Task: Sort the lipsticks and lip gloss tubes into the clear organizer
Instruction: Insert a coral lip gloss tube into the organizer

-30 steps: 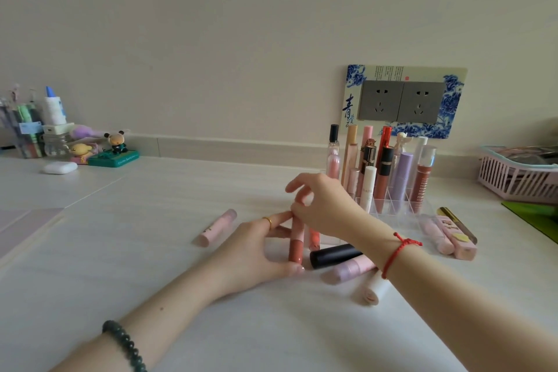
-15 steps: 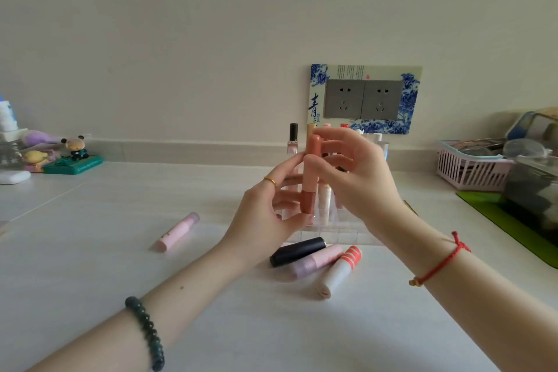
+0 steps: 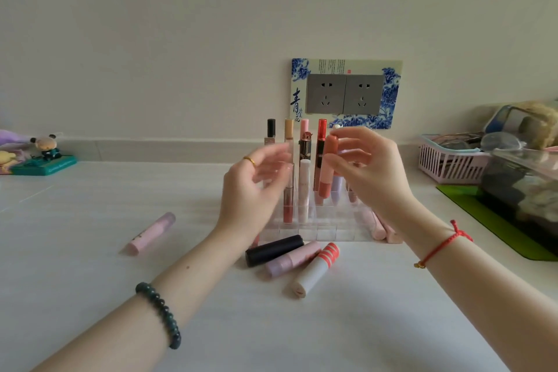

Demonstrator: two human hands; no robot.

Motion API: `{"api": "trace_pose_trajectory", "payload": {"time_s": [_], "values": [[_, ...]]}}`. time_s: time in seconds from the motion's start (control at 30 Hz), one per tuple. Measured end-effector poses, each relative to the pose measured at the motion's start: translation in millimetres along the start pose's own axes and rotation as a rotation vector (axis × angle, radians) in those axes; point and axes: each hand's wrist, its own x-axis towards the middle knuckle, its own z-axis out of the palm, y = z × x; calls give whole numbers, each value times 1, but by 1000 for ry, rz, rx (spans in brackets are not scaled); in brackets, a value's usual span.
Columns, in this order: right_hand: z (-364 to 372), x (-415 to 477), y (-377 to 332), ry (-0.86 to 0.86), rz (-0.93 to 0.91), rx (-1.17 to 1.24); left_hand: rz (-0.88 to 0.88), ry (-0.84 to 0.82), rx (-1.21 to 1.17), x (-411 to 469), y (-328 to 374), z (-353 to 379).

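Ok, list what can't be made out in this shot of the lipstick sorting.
- Clear organizer, head view: both hands cover its sides, so its free slots cannot be counted.
- Coral lip gloss in the right hand: whether its base has entered a slot is unclear.
- Left hand: fingers motion-blurred.
- Pink tubes: the right wrist hides how many there are.
- Right-edge clear container: cut off by the frame.

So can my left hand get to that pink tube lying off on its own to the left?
Probably yes. The left hand is open and holds nothing, and the pink tube lies alone on bare table with nothing between them. The right hand is busy holding the coral tube.
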Motion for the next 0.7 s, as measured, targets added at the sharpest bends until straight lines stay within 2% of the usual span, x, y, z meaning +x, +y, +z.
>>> {"api": "trace_pose_trajectory", "payload": {"time_s": [0.1,0.17,0.33,0.6,0.7], "values": [[0,-1,10,1,10,-18,0,64,88,-1,-12,-18],[1,-3,15,5,20,-33,-55,43,176,-2,-22,-26],[9,-7,25,-8,45,-49,-268,-120,285,-3,-41,-35],[16,-10,33,-23,78,-99,-373,-398,410,-12,-55,-35],[17,-12,36,-31,88,-115,-356,-432,458,-15,-58,-35]]}}
